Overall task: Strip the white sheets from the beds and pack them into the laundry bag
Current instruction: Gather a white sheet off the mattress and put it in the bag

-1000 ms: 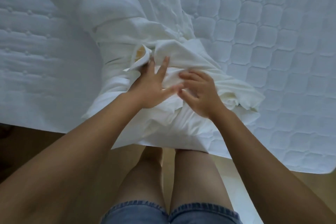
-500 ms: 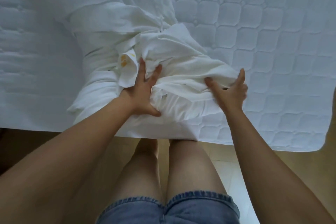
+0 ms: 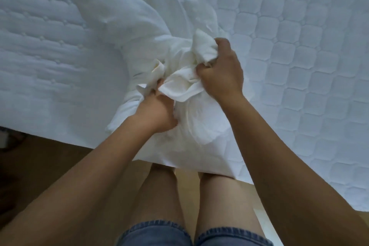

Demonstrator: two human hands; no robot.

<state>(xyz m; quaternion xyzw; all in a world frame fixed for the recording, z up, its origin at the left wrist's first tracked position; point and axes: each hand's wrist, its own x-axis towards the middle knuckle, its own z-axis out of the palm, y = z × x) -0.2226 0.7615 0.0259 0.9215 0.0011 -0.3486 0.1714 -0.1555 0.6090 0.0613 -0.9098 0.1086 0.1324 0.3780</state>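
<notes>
The sheet (image 3: 191, 126) lies bunched in a white heap at the near edge of the bed, its lower end hanging a little over the side, the rest trailing away up the middle of the mattress (image 3: 299, 66) in loose folds. The person stands right against that edge with both hands in the heap. The right hand (image 3: 221, 74) sits on top, its fingers (image 3: 220, 43) curled tight round a wad of cloth that bulges out above the knuckles. The left hand (image 3: 157, 112) is lower and just beside it, pushed into the folds and gripping a flap of cloth. Most of its fingers are buried in the fabric, so I can only see that they are closed on the cloth, not how each one lies. The two hands are close, with a twist of sheet between them.

The mattress is bare and quilted (rounded squares to the right of the sheet, long tufted rows to the left). Below the bed edge are the person's bare legs (image 3: 159, 195), denim shorts (image 3: 155, 233), and a wooden floor (image 3: 50, 166).
</notes>
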